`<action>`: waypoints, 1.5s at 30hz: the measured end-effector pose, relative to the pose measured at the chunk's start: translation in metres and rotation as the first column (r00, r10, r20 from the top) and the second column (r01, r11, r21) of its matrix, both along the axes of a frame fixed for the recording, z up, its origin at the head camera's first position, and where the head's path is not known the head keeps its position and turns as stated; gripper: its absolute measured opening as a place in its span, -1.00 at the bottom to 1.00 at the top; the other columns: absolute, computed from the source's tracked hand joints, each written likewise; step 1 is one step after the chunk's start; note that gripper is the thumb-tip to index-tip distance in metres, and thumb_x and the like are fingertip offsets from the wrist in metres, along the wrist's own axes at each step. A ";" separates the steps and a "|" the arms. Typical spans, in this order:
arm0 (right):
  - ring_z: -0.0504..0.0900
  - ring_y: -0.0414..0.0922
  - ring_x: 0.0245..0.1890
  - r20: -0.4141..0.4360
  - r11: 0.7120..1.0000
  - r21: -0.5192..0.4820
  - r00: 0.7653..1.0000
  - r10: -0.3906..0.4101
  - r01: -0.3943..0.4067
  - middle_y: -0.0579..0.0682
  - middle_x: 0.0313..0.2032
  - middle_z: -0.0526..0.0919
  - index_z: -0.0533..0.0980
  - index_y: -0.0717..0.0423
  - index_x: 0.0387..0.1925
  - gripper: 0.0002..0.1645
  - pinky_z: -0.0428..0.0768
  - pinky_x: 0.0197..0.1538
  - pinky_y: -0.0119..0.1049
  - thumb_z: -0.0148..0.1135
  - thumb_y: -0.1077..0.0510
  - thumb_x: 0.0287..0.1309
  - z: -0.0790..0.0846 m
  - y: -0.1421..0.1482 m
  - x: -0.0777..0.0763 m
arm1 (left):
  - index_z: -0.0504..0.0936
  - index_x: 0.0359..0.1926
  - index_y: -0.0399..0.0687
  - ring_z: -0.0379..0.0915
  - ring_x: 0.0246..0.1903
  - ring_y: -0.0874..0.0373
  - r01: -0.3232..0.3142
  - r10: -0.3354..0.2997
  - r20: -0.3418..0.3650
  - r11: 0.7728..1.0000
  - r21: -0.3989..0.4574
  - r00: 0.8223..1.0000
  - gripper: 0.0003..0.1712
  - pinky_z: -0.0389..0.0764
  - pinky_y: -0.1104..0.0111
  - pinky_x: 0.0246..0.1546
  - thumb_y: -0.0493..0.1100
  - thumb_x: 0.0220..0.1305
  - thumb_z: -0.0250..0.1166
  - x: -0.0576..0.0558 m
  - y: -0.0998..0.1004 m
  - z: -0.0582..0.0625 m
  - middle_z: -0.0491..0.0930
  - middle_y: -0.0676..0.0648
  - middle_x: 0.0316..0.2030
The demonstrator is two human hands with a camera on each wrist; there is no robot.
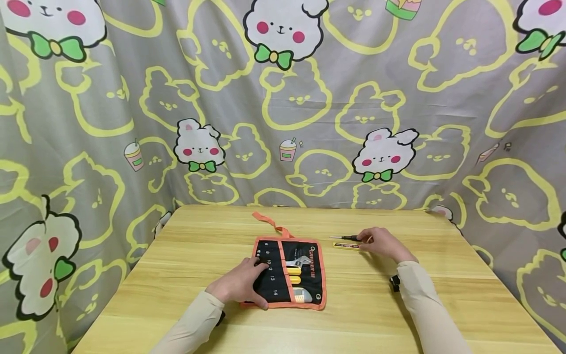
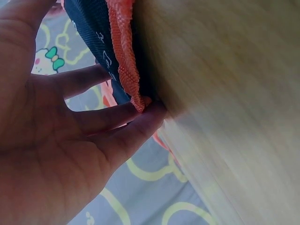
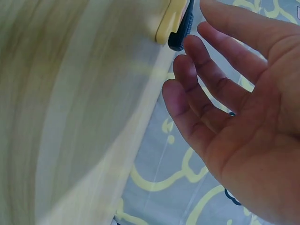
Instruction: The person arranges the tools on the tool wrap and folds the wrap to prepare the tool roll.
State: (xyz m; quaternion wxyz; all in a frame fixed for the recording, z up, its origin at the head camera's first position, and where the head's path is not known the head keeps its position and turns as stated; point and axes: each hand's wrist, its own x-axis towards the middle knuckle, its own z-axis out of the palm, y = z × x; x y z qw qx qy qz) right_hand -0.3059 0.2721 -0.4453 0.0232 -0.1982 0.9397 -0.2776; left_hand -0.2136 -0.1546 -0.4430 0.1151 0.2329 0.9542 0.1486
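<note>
A black tool pouch (image 1: 269,275) with orange trim lies unrolled, numbered slots on its left half. My left hand (image 1: 240,281) rests on its left side; in the left wrist view, nearly straight fingers (image 2: 124,136) touch its orange-bound corner. Tucked into the pouch's right half are an adjustable wrench (image 1: 298,261), two yellow handles (image 1: 294,280) and a grey-and-yellow utility knife (image 1: 302,295). My right hand (image 1: 383,243) is beside a slim black-handled screwdriver (image 1: 347,237) and a narrow yellow case (image 1: 346,246) with a dark label. Its fingers look relaxed, tips close to the handle end.
An orange tie strap (image 1: 270,222) trails from the pouch's far edge. The wooden table (image 1: 367,314) ends at a grey patterned curtain (image 1: 309,108), which hangs behind it and along both sides.
</note>
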 end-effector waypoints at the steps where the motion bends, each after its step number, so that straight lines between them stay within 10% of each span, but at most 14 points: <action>1: 0.64 -0.09 -0.27 0.005 1.000 -0.003 1.000 0.003 -0.003 0.04 -0.27 0.71 0.65 0.35 -0.04 -0.67 0.63 -0.13 -0.16 0.43 0.25 0.18 -0.001 0.000 0.000 | 0.46 0.38 -0.16 0.32 0.29 -0.18 0.000 0.000 -0.001 1.000 -0.001 1.000 0.14 0.47 -0.05 0.26 0.28 -0.15 0.66 0.000 0.000 0.000 0.34 -0.33 0.37; 45: 0.59 -0.11 -0.28 0.026 0.999 0.034 1.000 0.013 -0.013 0.05 -0.26 0.71 0.68 0.32 -0.09 -0.72 0.59 -0.20 -0.17 0.43 0.32 0.14 -0.011 -0.003 -0.001 | 0.45 0.40 -0.15 0.33 0.27 -0.16 0.005 -0.006 -0.016 1.000 -0.004 1.000 0.15 0.47 -0.03 0.27 0.30 -0.15 0.65 0.000 -0.002 -0.003 0.34 -0.31 0.38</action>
